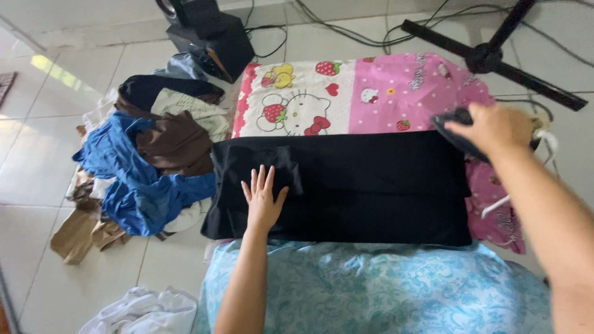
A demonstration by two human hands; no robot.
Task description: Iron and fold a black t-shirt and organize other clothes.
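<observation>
A heap of crumpled clothes (145,164) in blue, brown, black and white lies on the tiled floor (37,161) just left of the work surface, its blue cloth touching the left edge of the black garment (371,185); a white cloth (139,312) lies apart at the bottom left; a black speaker box (213,37) stands beyond the heap, and the legs of a black stand (495,55) with trailing cables cross the floor at top right; nothing lies on top of the garment except the person's hands.

The black garment is spread flat over a pink and white cartoon-print pad (346,93), its long axis running left to right across the view, near edge meeting the person's pale blue patterned cloth (371,291); a small fold sits near its left end.

The left hand (263,198) lies flat and fully open, 5 fingers spread, pressing the garment's left part, gripping nothing; the right hand (495,127) is curled around a dark iron (455,127) at the garment's far right corner, above a white hanger (526,179) on pink cloth.
</observation>
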